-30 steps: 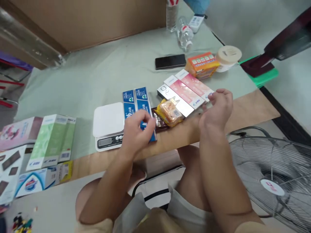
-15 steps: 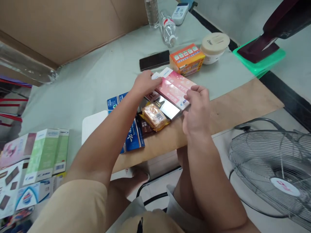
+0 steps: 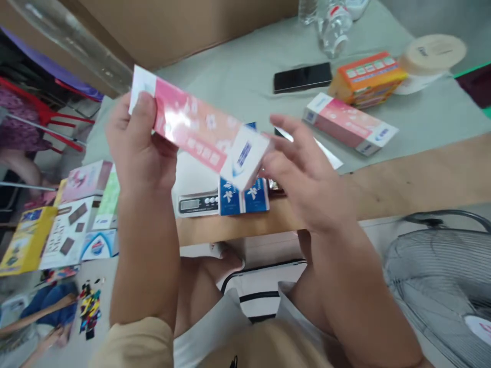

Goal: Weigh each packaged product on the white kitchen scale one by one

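My left hand [image 3: 134, 143] is closed around the left end of a pink and white box [image 3: 192, 122], lifted and tilted above the table. At the box's other end is my right hand [image 3: 310, 179], its fingers spread and slightly blurred; thumb and fingertips are very near the corner, and whether they touch it I cannot tell. A matching pink box [image 3: 351, 125] lies on the table to the right. Under the raised box are blue packs [image 3: 244, 199] on a white digital scale [image 3: 197, 204]. My right hand hides most of a silver box [image 3: 330, 154] and a brown wrapper [image 3: 276, 188].
Behind are a black phone [image 3: 302, 77], an orange pack [image 3: 368, 79], a cream-lidded tub [image 3: 433, 56] and a plastic bottle [image 3: 336, 30]. A fan [image 3: 433, 271] stands at right. Several boxes [image 3: 71, 230] fill the left, near another person's arm [image 3: 34, 317].
My left hand has lifted one pink box and brought it left. My right hand has come off the boxes. The other pink box now lies apart, and the view has turned left.
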Motion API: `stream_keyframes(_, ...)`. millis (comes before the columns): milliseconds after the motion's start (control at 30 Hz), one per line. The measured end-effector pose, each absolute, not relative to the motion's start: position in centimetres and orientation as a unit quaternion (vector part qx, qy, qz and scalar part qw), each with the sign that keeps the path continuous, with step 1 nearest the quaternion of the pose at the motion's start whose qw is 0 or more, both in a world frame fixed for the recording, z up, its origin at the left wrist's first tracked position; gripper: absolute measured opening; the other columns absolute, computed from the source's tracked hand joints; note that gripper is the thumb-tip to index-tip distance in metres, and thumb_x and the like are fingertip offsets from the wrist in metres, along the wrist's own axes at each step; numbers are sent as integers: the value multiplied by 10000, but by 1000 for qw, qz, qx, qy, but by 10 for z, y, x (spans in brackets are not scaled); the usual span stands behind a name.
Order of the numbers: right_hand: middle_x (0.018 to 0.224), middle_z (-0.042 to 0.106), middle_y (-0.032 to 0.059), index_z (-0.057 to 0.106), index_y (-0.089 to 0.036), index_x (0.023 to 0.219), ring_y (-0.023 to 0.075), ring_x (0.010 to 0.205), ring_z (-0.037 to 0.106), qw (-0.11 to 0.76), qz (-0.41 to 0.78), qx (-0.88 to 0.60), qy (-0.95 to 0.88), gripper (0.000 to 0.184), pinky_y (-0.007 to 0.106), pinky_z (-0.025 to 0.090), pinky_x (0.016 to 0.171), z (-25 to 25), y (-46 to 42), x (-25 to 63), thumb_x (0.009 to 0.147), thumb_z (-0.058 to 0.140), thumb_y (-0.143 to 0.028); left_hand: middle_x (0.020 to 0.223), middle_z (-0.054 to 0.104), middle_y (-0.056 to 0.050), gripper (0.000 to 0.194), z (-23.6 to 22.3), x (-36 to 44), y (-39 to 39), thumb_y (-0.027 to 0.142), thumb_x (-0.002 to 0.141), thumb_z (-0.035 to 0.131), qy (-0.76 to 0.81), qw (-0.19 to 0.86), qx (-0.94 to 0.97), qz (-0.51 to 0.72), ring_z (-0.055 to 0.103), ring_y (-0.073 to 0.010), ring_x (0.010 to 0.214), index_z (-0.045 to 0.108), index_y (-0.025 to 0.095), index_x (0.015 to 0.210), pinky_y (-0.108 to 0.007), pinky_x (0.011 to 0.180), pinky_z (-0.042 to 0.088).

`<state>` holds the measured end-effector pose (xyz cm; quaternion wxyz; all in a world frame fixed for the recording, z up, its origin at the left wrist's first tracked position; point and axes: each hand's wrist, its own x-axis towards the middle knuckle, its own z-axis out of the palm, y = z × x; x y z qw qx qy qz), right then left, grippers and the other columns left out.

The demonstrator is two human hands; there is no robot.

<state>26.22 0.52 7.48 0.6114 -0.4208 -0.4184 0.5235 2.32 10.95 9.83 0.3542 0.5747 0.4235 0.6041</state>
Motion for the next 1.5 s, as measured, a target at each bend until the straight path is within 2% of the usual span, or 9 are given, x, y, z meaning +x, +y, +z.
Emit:
stream_keyframes(167,1178,739,29,642,-355,1317,234,1008,738,460,607,-399,-510,523,451,663,861,63,-11,193,819,799,-373,948,704,19,411,39,-33,53,621,764,840,530,272,476,647,711,-192,870,653,336,994,-400,759,608)
stream_keyframes(300,1188,774,60,643,-323,1371,222,885,757,421,561,-481,-525,466,491,647,862,40,-10,155,908,657,-373,1216,720,-42,581,-5,-42,21,705,867,674,580,323,455,593,722,-263,1172,609,270,1247,-431,956,588)
stream_keyframes(467,1374,733,118,632,-234,1422,282,1215,720,426,436,-541,-579,479,532,559,1093,28,-4,136,984,572,-419,1706,381,-171,888,-9,-35,-11,856,895,473,657,254,518,486,308,-351,1621,551,188,1474,-529,1324,296)
stream_keyframes(600,1445,687,134,636,-234,1419,305,1200,725,373,348,-565,-649,464,512,587,1037,33,-5,126,1002,545,-418,1656,448,-197,840,1,-36,-18,784,994,321,603,279,601,444,394,-331,1580,535,162,1517,-520,1296,354)
stream_keyframes(833,1244,776,153,659,-219,1408,322,975,762,205,197,-606,-743,495,482,595,838,49,-2,124,984,467,-387,1657,458,-177,686,-1,-53,-29,662,1026,427,592,295,614,431,364,-357,1595,556,183,1500,-565,1274,391)
stream_keyframes(933,1190,785,162,681,-192,1365,349,1082,743,168,169,-601,-763,498,504,580,915,51,1,124,967,470,-405,1658,460,-179,650,-1,-57,-35,617,1023,467,596,298,611,427,360,-357,1598,569,166,1480,-568,1266,404)
stream_keyframes(1100,1499,628,179,598,-223,1446,396,1409,583,164,124,-583,-786,566,596,535,1071,49,2,115,953,537,-491,1645,474,-190,639,7,-58,-40,580,1012,491,600,312,597,432,382,-347,1588,581,132,1460,-545,1261,417)
stream_keyframes(1300,1678,379,229,575,-261,1488,497,1495,470,122,134,-547,-818,618,682,555,1024,38,-4,110,918,633,-493,1642,479,-173,607,13,-59,-41,546,997,522,590,345,593,425,383,-354,1584,586,148,1450,-542,1258,422)
stream_keyframes(1500,1718,307,213,587,-304,1502,535,1517,421,98,121,-545,-824,544,665,597,958,33,-7,111,958,594,-330,1593,519,-193,581,17,-62,-43,538,1004,517,544,340,577,505,419,-351,1560,594,145,1424,-543,1242,451)
